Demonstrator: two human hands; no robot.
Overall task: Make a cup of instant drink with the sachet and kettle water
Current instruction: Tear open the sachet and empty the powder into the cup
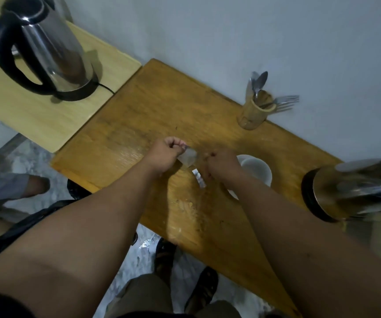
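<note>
A: We face a pale wall with a brown wooden tabletop (pixel 162 106) set against it and a lighter board to its left carrying an electric kettle (pixel 45 49) on its base.

B: Locate the sachet.

A: The sachet (pixel 188 157) hangs above the middle of the tabletop, between our two hands. The left hand (pixel 164 154) is curled into a fist, its fingers pinching the sachet's upper left corner. The right hand (pixel 221 164) is likewise curled; a narrow strip (pixel 199 179) hangs from it, in our judgement the torn-off top, though blur makes this uncertain.

B: State the relation for the next move.

A: The white cup (pixel 257 167) stands just to the right of the sachet, directly behind the right hand. The sachet must travel rightward, over the rim, so the left hand does the carrying.

B: Note limits of view.

A: The right hand hides part of the cup's rim. We cannot tell whether the sachet is fully open. A second steel vessel (pixel 356 191) is cut off at the right edge. A bamboo cutlery holder (pixel 253 113) stands near the wall.
</note>
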